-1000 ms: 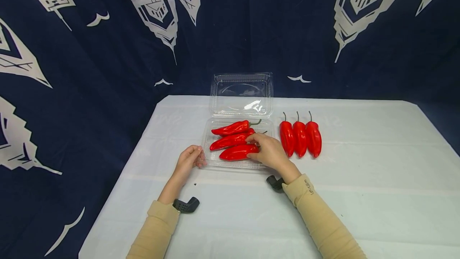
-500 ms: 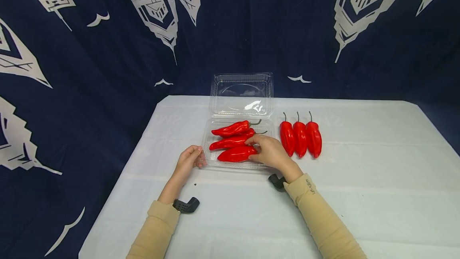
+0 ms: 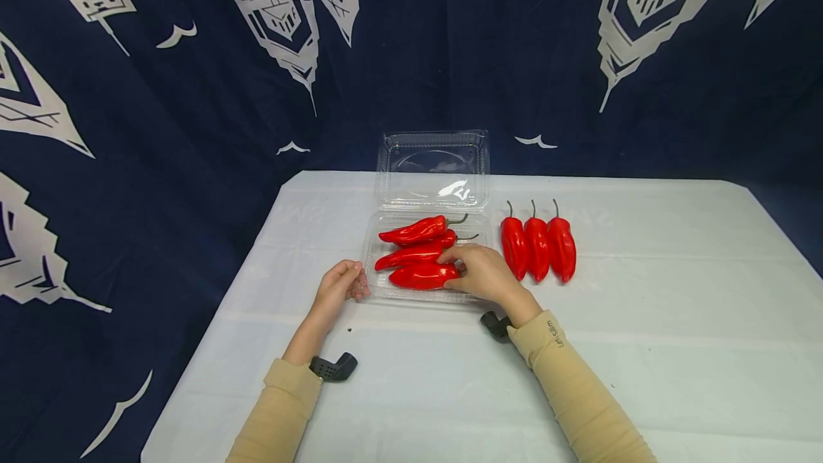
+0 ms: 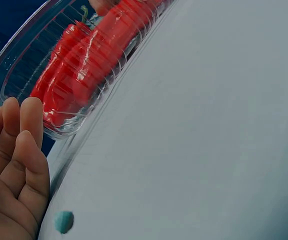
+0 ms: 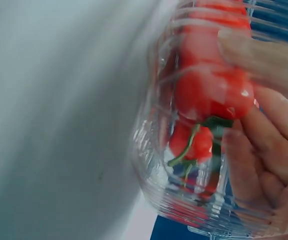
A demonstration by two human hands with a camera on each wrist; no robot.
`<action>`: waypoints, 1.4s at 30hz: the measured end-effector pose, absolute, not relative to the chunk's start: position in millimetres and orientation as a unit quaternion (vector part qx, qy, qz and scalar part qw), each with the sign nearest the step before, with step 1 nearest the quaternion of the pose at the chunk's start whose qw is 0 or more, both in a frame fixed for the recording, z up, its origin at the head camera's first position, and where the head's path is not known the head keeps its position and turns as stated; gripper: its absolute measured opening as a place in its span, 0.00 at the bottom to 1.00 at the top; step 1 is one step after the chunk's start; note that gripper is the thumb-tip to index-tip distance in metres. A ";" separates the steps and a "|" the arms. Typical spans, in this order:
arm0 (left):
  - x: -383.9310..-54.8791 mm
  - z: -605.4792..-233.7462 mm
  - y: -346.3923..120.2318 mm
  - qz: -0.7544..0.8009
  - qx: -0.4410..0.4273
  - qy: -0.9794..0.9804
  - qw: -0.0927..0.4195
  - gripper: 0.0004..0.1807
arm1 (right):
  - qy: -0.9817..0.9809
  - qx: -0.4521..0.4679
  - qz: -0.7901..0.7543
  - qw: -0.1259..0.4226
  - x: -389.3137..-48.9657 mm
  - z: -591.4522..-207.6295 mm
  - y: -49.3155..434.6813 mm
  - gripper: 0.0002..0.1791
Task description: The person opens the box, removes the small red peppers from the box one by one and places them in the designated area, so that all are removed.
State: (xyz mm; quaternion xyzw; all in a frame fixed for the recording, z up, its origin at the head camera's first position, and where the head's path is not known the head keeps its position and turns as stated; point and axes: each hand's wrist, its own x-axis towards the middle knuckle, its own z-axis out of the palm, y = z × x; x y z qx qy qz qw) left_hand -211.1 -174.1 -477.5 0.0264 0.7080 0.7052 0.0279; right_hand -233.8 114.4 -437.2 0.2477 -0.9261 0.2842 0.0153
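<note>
A clear plastic clamshell box (image 3: 369, 241) stands on the table with its lid (image 3: 432, 163) raised at the back. Inside lie three red peppers, stems to the right: a back pepper (image 3: 414, 230), a middle pepper (image 3: 408, 256) and a front pepper (image 3: 421, 276). My right hand (image 3: 482, 271) holds the front pepper's stem end, thumb on the near side and fingers behind, as the right wrist view shows through the clear wall. My left hand (image 3: 341, 283) stays at the box's left side; its fingertips (image 4: 31, 107), loosely bent, overlap the box's corner in the left wrist view.
Three more red peppers (image 3: 537, 249) lie side by side right of the box, stems pointing away. A white cloth (image 3: 656, 349) covers the table. Behind it hangs a dark blue curtain (image 3: 450, 77) with white building prints. A small dark speck (image 3: 349, 329) lies near my left wrist.
The front pepper has shifted slightly left and toward me in the box, and my right hand has moved a little with it. My left hand has kept its place.
</note>
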 end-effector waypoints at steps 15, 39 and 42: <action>-212.1 -478.7 -173.9 0.701 0.029 0.712 0.024 0.11 | -0.925 0.246 0.290 0.010 -232.9 -436.3 114.4 0.19; -212.5 -482.3 -174.5 0.710 0.029 0.704 0.018 0.11 | -0.925 0.245 0.291 -0.004 -231.8 -435.0 115.4 0.20; -212.8 -484.0 -174.8 0.709 0.033 0.705 0.012 0.12 | -0.922 0.246 0.300 -0.004 -231.0 -434.3 116.2 0.20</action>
